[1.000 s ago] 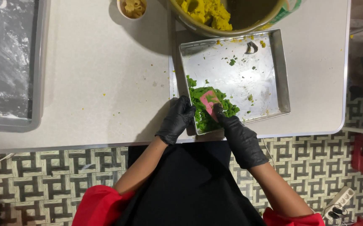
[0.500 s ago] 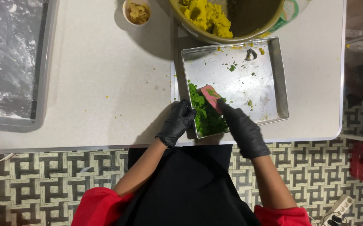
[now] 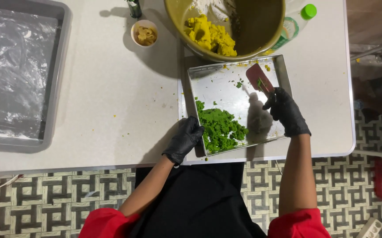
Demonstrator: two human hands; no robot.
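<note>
The left hand [image 3: 185, 139], black-gloved, sat at the lower left edge of the square metal tray [image 3: 226, 75], fingers curled over the rim and gripping it, right beside the green dough [image 3: 219, 128]. That dough lay in a rough heap in the tray's lower left corner, just right of centre in the frame. The right hand [image 3: 285, 110], gloved too, was up over the tray's right side, fingers closed around the handle of a red scraper [image 3: 259, 78], whose blade pointed to the upper left with green bits stuck on it. Its shadow fell on the bare metal between hand and dough. At the top of the frame a big olive bowl [image 3: 261, 26] overlapped the tray's far edge, with yellow dough [image 3: 211, 35] inside on its left. A small cup [image 3: 144, 33] stood left of the bowl on the white table [image 3: 111, 101]. A bottle with a green cap [image 3: 308, 11] peeked out at the bowl's right. At far left lay a grey pan [image 3: 59, 66] lined with floured plastic.
</note>
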